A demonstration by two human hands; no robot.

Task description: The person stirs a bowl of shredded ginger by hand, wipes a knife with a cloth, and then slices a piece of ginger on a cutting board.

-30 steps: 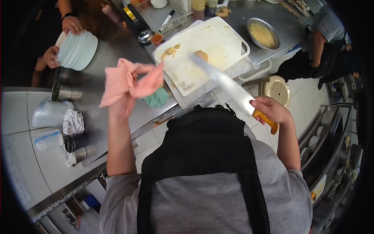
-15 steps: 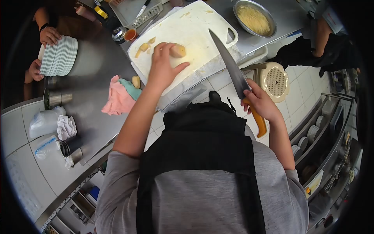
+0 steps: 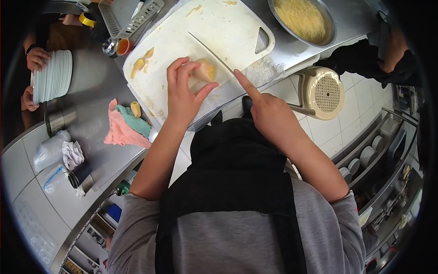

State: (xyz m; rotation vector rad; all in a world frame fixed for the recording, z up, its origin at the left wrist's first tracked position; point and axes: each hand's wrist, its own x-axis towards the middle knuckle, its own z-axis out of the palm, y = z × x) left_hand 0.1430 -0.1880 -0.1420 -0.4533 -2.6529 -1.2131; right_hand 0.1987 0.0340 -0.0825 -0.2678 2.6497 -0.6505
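Observation:
My left hand (image 3: pixel 182 93) is over the white cutting board (image 3: pixel 178 36), fingers apart and curved around a peeled, pale-yellow potato (image 3: pixel 206 72). The index fingertip is at the potato's far side; a small gap shows between thumb and potato. My right hand (image 3: pixel 269 107) is closed on a large knife (image 3: pixel 212 52), with its index finger stretched along the spine. The handle is hidden under that hand. The blade stands edge-down, just right of the potato, and points away over the board. Yellow offcuts (image 3: pixel 139 67) lie at the board's left side.
A metal bowl of pale shreds (image 3: pixel 301 20) stands beyond the board. Left of it are pink and green cloths (image 3: pixel 125 122) and a small yellow piece (image 3: pixel 135 109). Another person's hands hold a stack of plates (image 3: pixel 54 75). A beige stool (image 3: pixel 321 93) is at right.
My right hand has brought the knife left, from beside the board to over it, beside the potato. My left hand's fingers have curved more around the potato. The whole view has shifted slightly.

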